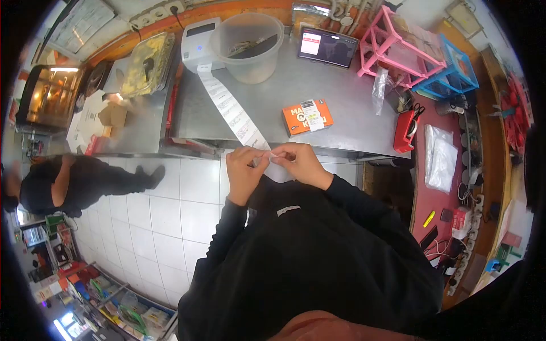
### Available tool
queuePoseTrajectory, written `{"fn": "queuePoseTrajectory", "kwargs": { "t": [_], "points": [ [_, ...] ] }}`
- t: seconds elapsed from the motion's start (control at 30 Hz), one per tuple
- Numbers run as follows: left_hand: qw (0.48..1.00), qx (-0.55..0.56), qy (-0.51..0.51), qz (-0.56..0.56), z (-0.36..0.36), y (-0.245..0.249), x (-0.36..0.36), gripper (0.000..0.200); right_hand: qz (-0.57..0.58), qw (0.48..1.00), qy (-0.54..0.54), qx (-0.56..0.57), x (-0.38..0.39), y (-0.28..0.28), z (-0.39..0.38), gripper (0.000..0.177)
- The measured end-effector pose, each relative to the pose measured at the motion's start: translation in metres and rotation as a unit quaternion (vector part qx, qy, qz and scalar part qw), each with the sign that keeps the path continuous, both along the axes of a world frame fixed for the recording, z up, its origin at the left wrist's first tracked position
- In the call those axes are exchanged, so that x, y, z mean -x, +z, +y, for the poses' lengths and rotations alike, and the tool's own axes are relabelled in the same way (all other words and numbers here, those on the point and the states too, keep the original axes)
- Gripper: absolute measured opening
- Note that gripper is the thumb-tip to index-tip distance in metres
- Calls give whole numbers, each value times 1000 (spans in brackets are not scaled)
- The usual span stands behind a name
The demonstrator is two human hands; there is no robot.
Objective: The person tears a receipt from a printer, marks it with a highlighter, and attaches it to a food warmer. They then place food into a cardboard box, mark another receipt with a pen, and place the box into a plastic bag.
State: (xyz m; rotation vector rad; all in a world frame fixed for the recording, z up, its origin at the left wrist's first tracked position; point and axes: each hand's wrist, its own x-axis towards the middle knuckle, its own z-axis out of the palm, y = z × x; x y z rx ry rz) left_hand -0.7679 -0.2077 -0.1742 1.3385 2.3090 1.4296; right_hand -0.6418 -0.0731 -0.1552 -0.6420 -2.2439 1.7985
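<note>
A long printed paper strip (pixel 230 111) runs from the white printer (pixel 200 44) across the metal counter (pixel 193 116) to its front edge. There my left hand (pixel 245 169) pinches the strip's edge between thumb and fingers. Close beside it, almost touching, my right hand (pixel 301 163) pinches the same paper. Part of the strip hangs below my fingers, in front of my dark top. An orange box (pixel 293 117) with a white label on it lies on the counter beyond my right hand.
Behind are a clear plastic tub (pixel 250 71), a tablet (pixel 327 47) and a pink rack (pixel 372 40). Scissors stand in a red holder (pixel 405 132) at right. Plastic bags (pixel 439 159) lie on the red surface. Another person (pixel 42 182) in dark clothes stands at left.
</note>
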Motion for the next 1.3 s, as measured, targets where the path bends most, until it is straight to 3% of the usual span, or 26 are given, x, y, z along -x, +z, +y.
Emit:
{"fn": "queuePoseTrajectory", "kwargs": {
  "t": [0.13,0.4,0.67,0.77,0.8,0.87,0.93,1.0,1.1,1.3],
  "points": [
    [998,-13,67,2,0,-9,-13,6,12,998,-8,65,-2,-15,-3,18],
    [966,-106,161,-171,3,-28,-32,7,57,988,7,145,-9,-39,-1,32],
    [816,-208,259,-473,-20,-62,-20,15,14,991,-27,131,-23,-65,0,35],
    [845,-221,339,-349,-26,-52,-15,14,-49,997,-56,-2,-38,-96,11,36],
    [853,-241,360,-292,-25,-47,-17,7,-41,997,-57,-39,-42,-91,14,28],
    [921,-208,327,-36,-21,-36,-24,2,-22,998,-60,22,-45,-83,12,22],
    [934,-161,254,192,-14,-25,-34,16,-21,988,-64,140,-45,-54,8,21],
    [958,-149,108,220,-3,-26,-46,24,-34,947,-72,310,-43,-11,5,24],
    [950,-178,1,256,26,-36,-61,26,25,915,-91,392,-52,-24,14,25],
    [942,-127,-158,267,68,-33,-64,27,19,914,-244,322,-81,-44,36,21]
  ]
}}
